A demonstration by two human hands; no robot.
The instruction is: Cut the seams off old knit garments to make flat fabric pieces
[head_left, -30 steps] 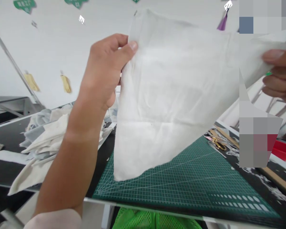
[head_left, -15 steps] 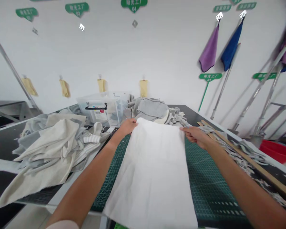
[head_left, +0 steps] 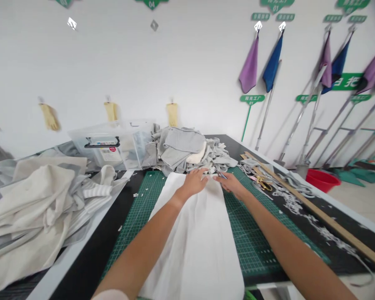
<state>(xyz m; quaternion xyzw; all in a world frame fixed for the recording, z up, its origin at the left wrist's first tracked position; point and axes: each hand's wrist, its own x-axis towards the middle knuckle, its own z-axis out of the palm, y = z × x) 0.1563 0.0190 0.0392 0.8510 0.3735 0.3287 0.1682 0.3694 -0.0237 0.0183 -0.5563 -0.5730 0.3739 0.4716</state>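
A white piece of cloth [head_left: 206,233] lies lengthwise over a green gridded cutting mat [head_left: 250,233], its near end reaching the table's front edge. My left hand [head_left: 194,182] rests on the far end of the cloth, fingers stretched out and apart. Just right of it, at the cloth's far right corner, my right hand [head_left: 233,185] is closed around a slim, pen-like dark blue tool [head_left: 221,175]. The tool's tip points left toward my left fingers; its exact kind is too small to make out.
Grey fabric pieces [head_left: 183,143] are heaped behind the mat, beside a clear plastic box [head_left: 109,146]. A pile of cream and grey cloth [head_left: 40,200] covers the left side. Yellow-handled scissors [head_left: 264,183], scraps and a long wooden strip [head_left: 318,212] lie to the right.
The white cloth, held up by its far corners before, now lies on the mat. Both hands have come together at its far end, and the right now holds a slim tool. The view has turned right.
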